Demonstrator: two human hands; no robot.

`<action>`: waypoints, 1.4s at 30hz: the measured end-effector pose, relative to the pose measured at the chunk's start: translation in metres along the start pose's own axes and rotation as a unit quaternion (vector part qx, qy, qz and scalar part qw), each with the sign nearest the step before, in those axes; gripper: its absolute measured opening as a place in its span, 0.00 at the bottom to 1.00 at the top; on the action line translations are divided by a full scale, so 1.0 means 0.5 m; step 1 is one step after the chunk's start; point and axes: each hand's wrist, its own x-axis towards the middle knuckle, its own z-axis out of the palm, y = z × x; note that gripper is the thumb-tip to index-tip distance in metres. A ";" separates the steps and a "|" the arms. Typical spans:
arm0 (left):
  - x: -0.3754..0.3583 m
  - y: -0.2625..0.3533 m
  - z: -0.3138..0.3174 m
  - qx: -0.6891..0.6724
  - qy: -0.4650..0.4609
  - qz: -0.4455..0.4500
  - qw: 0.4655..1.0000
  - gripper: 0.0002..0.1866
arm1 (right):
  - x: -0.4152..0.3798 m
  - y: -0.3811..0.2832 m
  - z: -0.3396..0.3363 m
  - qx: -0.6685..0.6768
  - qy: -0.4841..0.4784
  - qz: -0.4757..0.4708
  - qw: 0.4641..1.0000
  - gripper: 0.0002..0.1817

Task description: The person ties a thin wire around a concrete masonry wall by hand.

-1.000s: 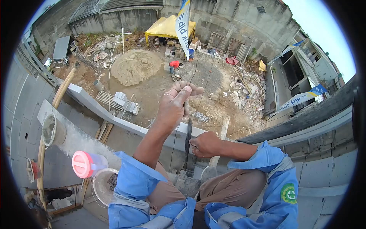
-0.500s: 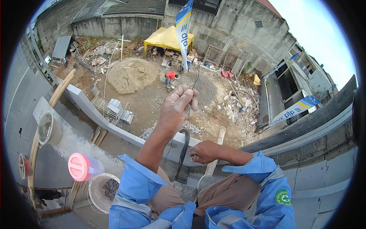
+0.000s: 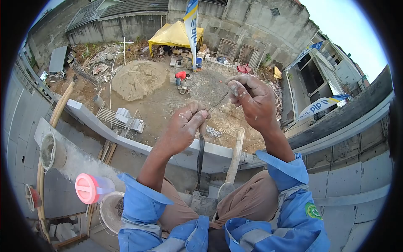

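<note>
A thin dark wire (image 3: 219, 102) runs between my two hands, in front of me at chest height. My left hand (image 3: 187, 125) is closed, its thumb and fingers pinching the lower end of that stretch. From beneath this hand a long dark bundle of wire strands (image 3: 200, 157) hangs toward my lap. Up and to the right, my right hand (image 3: 254, 101) pinches the other end between thumb and fingertips. Both hands are smeared with pale dried mortar or dust.
On a plank (image 3: 75, 157) to my left stand a mortar-stained bucket (image 3: 53, 151) and a pink-lidded jug (image 3: 94, 188). Another bucket (image 3: 110, 212) holds dark metal pieces. A block wall (image 3: 113, 134) edges the drop before me. Below are a sand pile (image 3: 138, 80) and a person in red (image 3: 180, 76).
My right hand has risen from above my lap and taken hold of the wire's upper end. My left hand has moved slightly lower and left, and the view has shifted.
</note>
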 end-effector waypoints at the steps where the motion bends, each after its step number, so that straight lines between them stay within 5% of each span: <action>1: -0.001 0.000 0.000 0.000 0.001 -0.002 1.000 0.12 | -0.001 0.006 -0.002 0.001 -0.002 0.001 1.000 0.10; 4: -0.005 -0.001 0.004 -0.017 -0.007 -0.015 1.000 0.12 | -0.001 0.025 -0.014 -0.047 -0.040 0.027 0.998 0.08; 6: -0.002 0.000 0.005 -0.028 -0.011 -0.014 0.999 0.12 | 0.011 0.048 -0.019 -0.211 -0.075 -0.192 0.956 0.08; 13: 0.008 -0.017 0.003 0.022 -0.018 0.013 1.000 0.11 | -0.003 0.042 -0.019 -0.189 -0.111 -0.106 0.970 0.08; 16: 0.007 -0.010 0.007 0.045 -0.006 0.016 0.999 0.11 | -0.008 0.050 -0.019 -0.159 -0.146 0.009 0.976 0.09; 21: 0.005 -0.004 0.018 -0.062 0.020 -0.022 0.998 0.11 | -0.016 0.054 -0.008 -0.056 -0.128 0.079 0.987 0.10; 40: -0.007 -0.006 0.022 0.027 0.086 0.036 0.995 0.07 | -0.031 0.057 -0.003 0.047 -0.142 0.118 0.982 0.11; 42: -0.009 -0.009 0.017 0.031 0.088 0.033 0.995 0.07 | -0.035 0.047 -0.005 -0.020 -0.125 0.026 0.992 0.18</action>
